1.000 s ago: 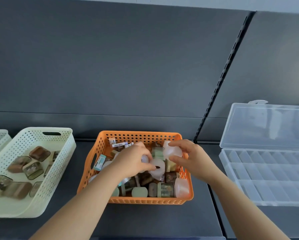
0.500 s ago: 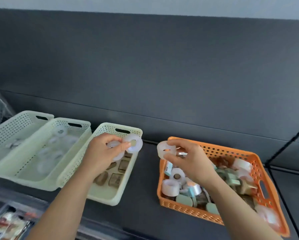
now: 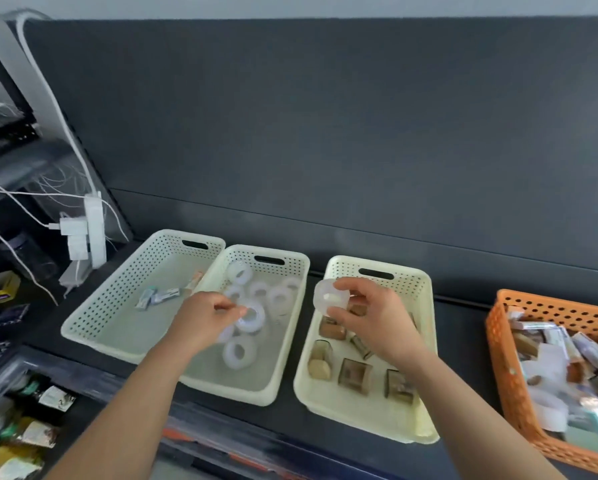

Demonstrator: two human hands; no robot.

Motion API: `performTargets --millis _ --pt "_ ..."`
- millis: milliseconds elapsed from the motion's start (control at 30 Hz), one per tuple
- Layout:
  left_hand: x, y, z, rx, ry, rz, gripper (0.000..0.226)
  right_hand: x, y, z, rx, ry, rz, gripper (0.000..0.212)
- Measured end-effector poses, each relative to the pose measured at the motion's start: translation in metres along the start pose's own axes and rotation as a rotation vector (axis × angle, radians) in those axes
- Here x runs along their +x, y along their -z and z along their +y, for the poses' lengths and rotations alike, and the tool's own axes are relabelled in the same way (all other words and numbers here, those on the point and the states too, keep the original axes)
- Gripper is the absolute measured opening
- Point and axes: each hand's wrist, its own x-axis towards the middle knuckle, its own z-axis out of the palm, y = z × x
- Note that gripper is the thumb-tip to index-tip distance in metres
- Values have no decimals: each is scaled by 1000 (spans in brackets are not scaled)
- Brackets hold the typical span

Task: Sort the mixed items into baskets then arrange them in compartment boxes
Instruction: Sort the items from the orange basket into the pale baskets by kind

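Observation:
Three cream baskets stand in a row on the dark shelf. My left hand [image 3: 205, 318] hovers over the middle basket [image 3: 292, 317], which holds several clear tape rolls; a clear tape roll [image 3: 252, 317] sits at its fingertips, whether gripped or just released I cannot tell. My right hand [image 3: 370, 317] pinches another clear tape roll [image 3: 328, 297] above the gap between the middle basket and the right cream basket [image 3: 425, 296], which holds several brown boxed items. The orange basket [image 3: 502, 344] of mixed items is at the far right.
The left cream basket [image 3: 117, 299] holds a few small packets. A white power strip with cables [image 3: 89, 233] hangs at the left wall. Below the shelf edge at lower left lie bins of packaged goods [image 3: 20, 434]. A dark back panel rises behind the baskets.
Both hands left the orange basket, each carrying a clear tape roll, and moved left. My view turned left; the left hand now reaches over the middle basket.

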Motion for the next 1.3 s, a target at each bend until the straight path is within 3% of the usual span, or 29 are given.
performTargets --millis 133,200,400,533,667,833,967,1300 --pt "16 -2 -20 149 8 -300 29 11 -28 -11 -59 0 -49 42" --pt "22 -1 -27 160 9 -375 31 16 -39 -13 -124 30 -84 50" --pt "26 9 -33 -50 -44 -83 18 30 -74 -25 -379 126 -254 59" --pt "30 0 -35 -101 -115 -47 17 38 -89 -28 -561 158 -332 59" --pt "34 -9 -37 30 -190 -33 24 40 -95 -22 -717 201 -366 56" --pt "28 -4 -27 296 -315 106 22 25 -79 -24 -619 212 -243 52" --pt "8 -9 11 375 -464 223 16 3 -39 -24 -603 159 -99 48" --pt "-36 -99 160 297 -806 62 24 -81 100 33 -673 -83 177 47"
